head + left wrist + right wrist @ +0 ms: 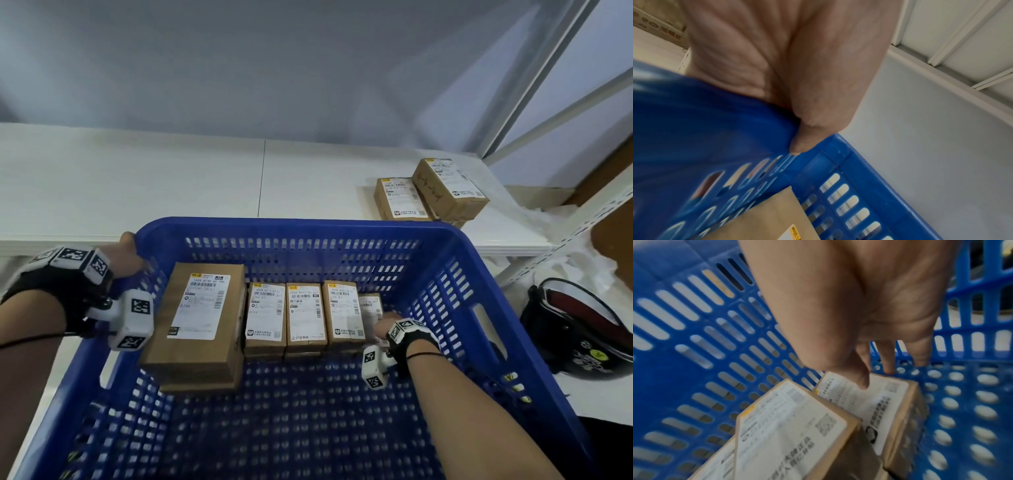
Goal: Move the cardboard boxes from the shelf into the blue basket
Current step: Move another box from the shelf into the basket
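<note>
Boxes are mostly in the blue basket (445, 260) already, lined up along its far wall: one big cardboard box (197, 329) on the left, sitting on top of another one, then three narrower boxes (303, 317) side by side, all label up, and a lower small box (370, 308) at the right end of the row. Right hand (385, 327) is down inside the basket on that small box, thumb (860, 378) on its label and the other fingers (887, 356) reaching down past its far side to the basket floor, so it looks clamped on it, though the wrist view is a bit blurry. Left hand (132, 255) grips the basket rim at the far left corner, thumb (803, 142) hooked over the edge. Two more boxes (428, 197) sit on the white shelf (171, 185) behind the basket, off to the right, one leaning on top of the other. Some black and red gear (579, 332) lies to the right of the basket
</note>
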The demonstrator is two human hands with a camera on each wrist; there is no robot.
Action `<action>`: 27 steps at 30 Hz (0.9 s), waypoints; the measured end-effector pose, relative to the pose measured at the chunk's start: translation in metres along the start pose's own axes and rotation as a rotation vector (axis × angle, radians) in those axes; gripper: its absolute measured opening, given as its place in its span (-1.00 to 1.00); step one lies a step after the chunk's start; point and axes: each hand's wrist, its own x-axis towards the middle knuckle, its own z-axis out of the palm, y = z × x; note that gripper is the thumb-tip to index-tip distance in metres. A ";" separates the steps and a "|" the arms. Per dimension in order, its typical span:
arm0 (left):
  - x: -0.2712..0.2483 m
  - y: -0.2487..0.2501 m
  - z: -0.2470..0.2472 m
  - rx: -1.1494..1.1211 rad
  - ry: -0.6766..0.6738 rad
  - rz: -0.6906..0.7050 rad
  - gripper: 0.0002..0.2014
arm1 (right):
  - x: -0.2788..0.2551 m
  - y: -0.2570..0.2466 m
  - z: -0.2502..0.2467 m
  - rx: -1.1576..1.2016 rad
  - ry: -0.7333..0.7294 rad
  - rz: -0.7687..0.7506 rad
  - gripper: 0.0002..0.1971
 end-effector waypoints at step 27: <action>-0.005 0.004 0.004 -0.038 0.037 -0.007 -0.54 | -0.035 -0.116 -0.184 -0.150 0.548 0.066 -0.31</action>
